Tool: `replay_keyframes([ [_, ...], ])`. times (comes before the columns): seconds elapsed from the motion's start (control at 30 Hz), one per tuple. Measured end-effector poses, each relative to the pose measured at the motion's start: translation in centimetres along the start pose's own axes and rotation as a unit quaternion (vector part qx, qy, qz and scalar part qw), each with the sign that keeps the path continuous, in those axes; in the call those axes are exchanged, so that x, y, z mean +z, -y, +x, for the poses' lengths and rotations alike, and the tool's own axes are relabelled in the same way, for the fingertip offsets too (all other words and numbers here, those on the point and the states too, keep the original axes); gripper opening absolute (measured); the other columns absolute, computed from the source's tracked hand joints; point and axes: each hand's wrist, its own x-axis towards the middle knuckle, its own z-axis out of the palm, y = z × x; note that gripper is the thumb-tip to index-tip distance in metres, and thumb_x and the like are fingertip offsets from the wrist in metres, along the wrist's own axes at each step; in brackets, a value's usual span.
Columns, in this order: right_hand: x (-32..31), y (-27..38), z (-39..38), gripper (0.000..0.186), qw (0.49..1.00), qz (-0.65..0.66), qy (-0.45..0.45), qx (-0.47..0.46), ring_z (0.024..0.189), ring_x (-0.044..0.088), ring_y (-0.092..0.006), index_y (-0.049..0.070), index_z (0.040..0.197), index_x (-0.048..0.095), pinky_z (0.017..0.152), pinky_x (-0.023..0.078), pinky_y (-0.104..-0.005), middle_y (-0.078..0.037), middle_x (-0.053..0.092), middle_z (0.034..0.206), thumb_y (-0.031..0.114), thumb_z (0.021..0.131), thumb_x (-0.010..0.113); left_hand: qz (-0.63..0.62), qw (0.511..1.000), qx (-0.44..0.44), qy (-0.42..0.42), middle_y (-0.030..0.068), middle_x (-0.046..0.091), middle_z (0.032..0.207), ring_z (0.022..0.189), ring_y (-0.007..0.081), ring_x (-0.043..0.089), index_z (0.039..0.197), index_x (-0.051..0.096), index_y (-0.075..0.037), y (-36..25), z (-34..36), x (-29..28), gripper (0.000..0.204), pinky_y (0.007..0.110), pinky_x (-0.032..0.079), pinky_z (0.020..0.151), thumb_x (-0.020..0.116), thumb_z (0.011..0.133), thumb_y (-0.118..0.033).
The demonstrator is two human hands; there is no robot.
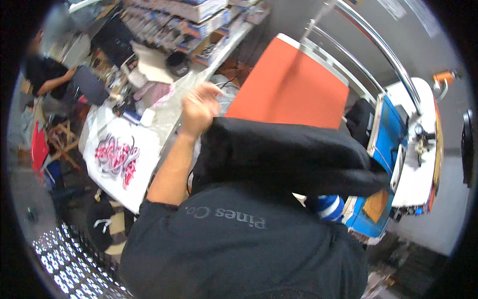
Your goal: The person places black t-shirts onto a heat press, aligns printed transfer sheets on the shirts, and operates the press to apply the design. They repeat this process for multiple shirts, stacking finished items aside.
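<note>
Though bare, left fingers [203, 94] blurred

Counted: one left hand [199, 107], one stretch of black cloth [289, 147] and one orange-red panel [291, 82] around the centre. Upper right, two chrome rails [386, 51] and two wall papers [392, 9]; right, one orange fitting [444, 77] and one blue panel [391, 127]. Left, one co-worker [47, 74], one white sheet [152, 149], one wooden folding stand [64, 142]; its pink-and-white pieces [118, 154] tangle too much to count. At least three blue-and-white cartons [208, 25] stand top centre.
</note>
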Motion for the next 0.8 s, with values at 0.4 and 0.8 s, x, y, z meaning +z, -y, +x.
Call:
replay_keyframes([
  [0.4, 5.5, 6.0, 4.3, 0.06, 0.972, 0.151, 0.151, -0.094, 0.116, 0.06, -0.0224, 0.001, 0.134, 0.059, 0.099, 0.048, -0.0382, -0.011, 0.067, 0.126, 0.031, 0.086, 0.08, -0.065, 0.966, -0.087, 0.233, 0.0179, 0.037, 0.16, 0.145, 0.0302, 0.041, 0.153, 0.039, -0.002, -9.2, -2.4, -2.3, 0.087, 0.043, 0.034, 0.118, 0.083, 0.084, -0.03],
  [0.8, -2.6, 9.1, -0.9, 0.017, 0.96, -0.121, -0.145, -0.208, 0.081, 0.072, -0.0202, -0.001, 0.101, 0.076, 0.073, 0.055, -0.033, -0.01, 0.076, 0.093, 0.005, 0.086, 0.071, 0.219, 0.923, -0.022, 0.315, 0.0095, 0.074, 0.084, 0.076, 0.0153, 0.07, 0.092, 0.072, 0.002, -22.9, -2.8, -1.6, 0.04, 0.029, 0.053, 0.071, 0.094, 0.068, -0.022],
])
